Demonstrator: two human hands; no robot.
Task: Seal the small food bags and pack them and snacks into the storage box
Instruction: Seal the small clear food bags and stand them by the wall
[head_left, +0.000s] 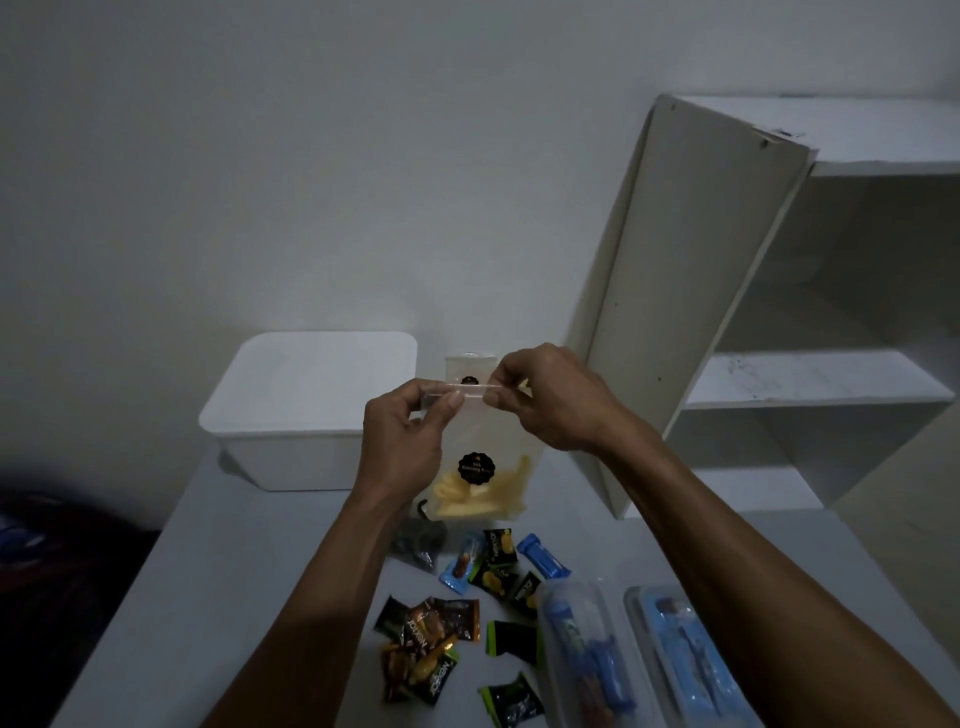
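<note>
Both hands, left hand (402, 441) and right hand (545, 400), are pinching the food bag (483, 447) top with narrow fingers, just right of the storage box (291, 415); uneven pressing risks leaving the seal gapped.

Dim, grainy pic. Black label (476, 468) on the clear bag (483, 441): gold text too small to read. Second jar or bag (467, 366) behind the hands, mostly hidden. Dark pouch (418, 543) under left forearm, contents unclear. Clear container (582, 654) & blue lid (691, 660) cut off by bottom edge. Dark shape (47, 545) at left edge, can't tell what. Shelf unit (831, 374) cut off at right.
</note>
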